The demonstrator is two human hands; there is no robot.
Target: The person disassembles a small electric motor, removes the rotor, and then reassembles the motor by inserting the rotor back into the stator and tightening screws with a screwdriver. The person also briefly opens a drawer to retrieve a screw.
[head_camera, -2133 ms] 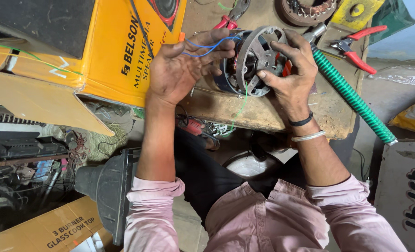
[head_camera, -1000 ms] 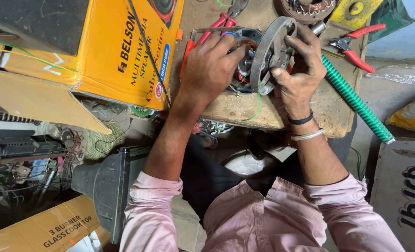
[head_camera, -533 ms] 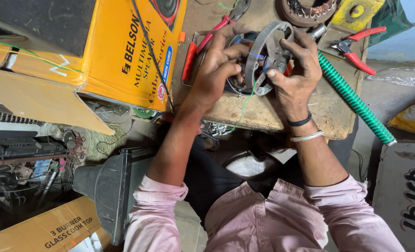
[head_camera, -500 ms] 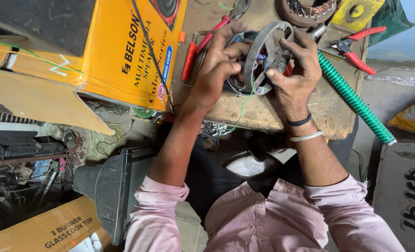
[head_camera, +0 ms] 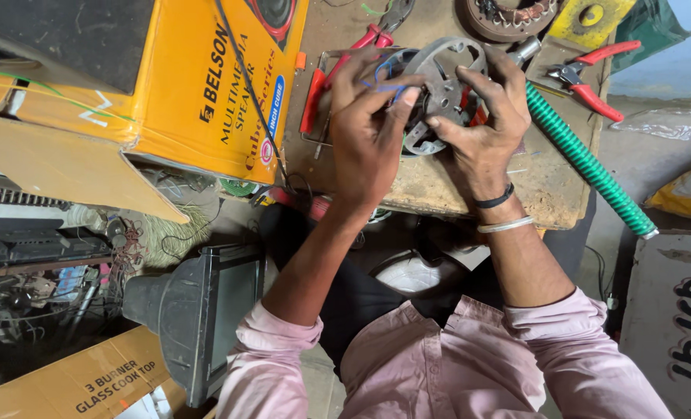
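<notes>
Motor housing [head_camera: 442, 85]: grey slotted disc, on edge over surface [head_camera: 516, 186].
Left hand [head_camera: 369, 132]: grasping its rim, blue wires [head_camera: 384, 81] under fingers.
Right hand [head_camera: 481, 132]: gripping opposite face.
Tip: brace firmly, keep wires unpinched.

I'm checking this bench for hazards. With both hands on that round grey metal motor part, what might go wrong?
The thin blue wires run under the left hand and might get pinched or pulled loose. The round grey metal motor part is tilted on edge between the left hand and right hand; it could slip onto the worn wooden board, near the red-handled pliers.
</notes>
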